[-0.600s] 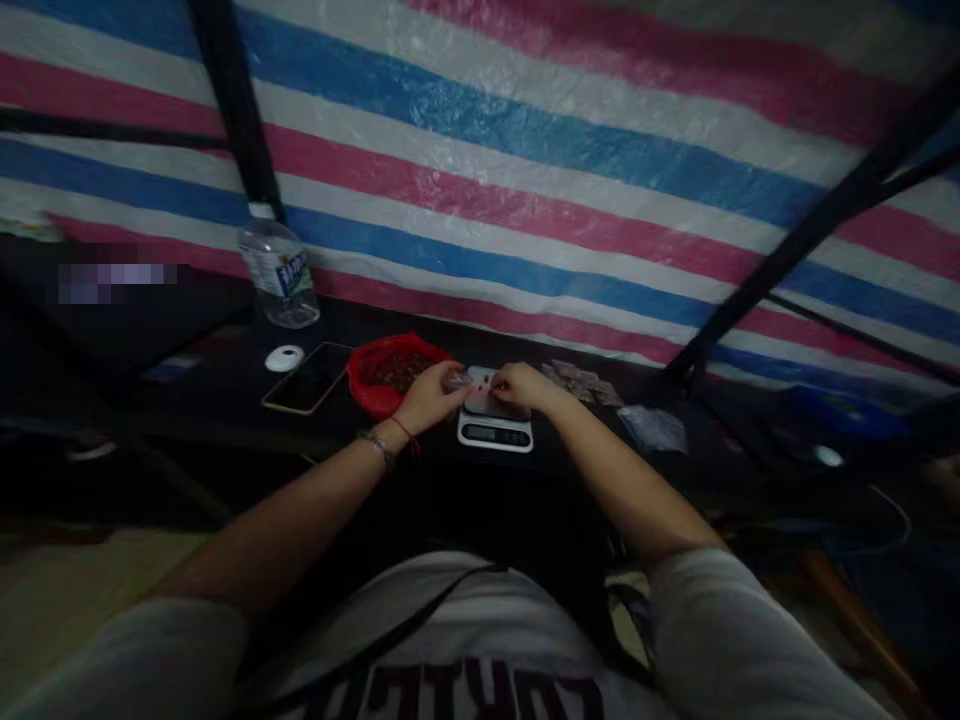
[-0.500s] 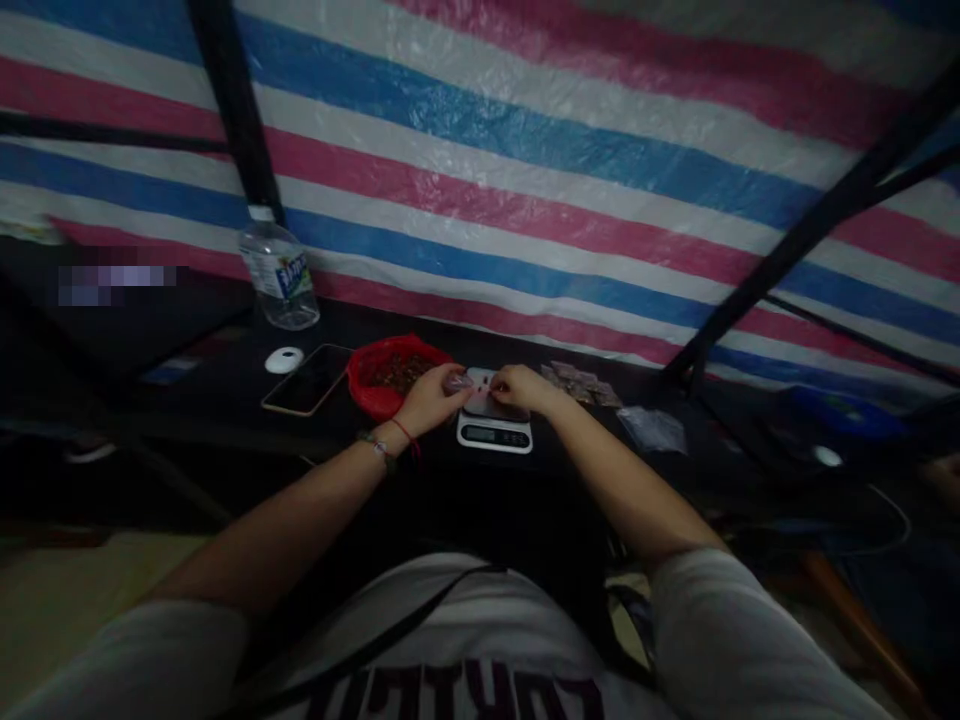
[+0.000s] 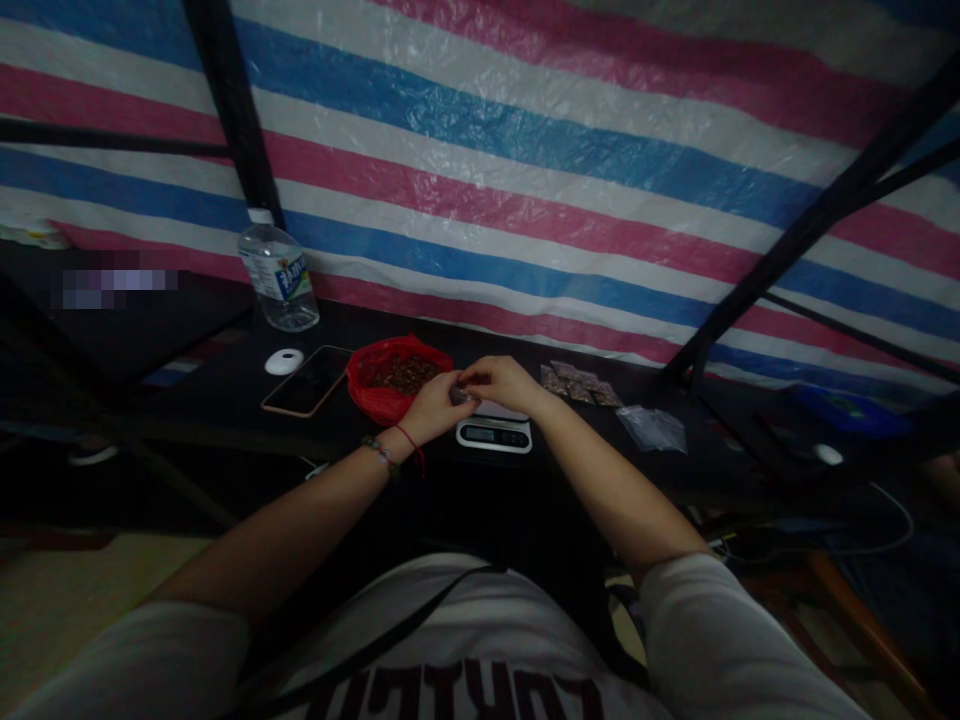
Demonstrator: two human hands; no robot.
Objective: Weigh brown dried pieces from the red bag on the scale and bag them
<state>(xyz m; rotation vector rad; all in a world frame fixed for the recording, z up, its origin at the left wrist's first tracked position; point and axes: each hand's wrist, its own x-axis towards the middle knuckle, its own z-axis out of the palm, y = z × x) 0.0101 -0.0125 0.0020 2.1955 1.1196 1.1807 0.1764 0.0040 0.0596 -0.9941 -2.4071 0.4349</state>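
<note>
Since the earlier frame I've lifted both hands off the scale [image 3: 493, 430]. My left hand [image 3: 433, 405] and right hand [image 3: 501, 381] meet above it, pinching a small packet [image 3: 460, 394] between fingertips, close beside the red bag [image 3: 397, 378] on the worktop [image 3: 225, 400].

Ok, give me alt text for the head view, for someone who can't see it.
Both hands, left hand and right hand, pinch a small bag together above a scale on a dark table. A red bag of brown bits, a phone and a bottle sit left, small packets right, before a striped tarp.
</note>
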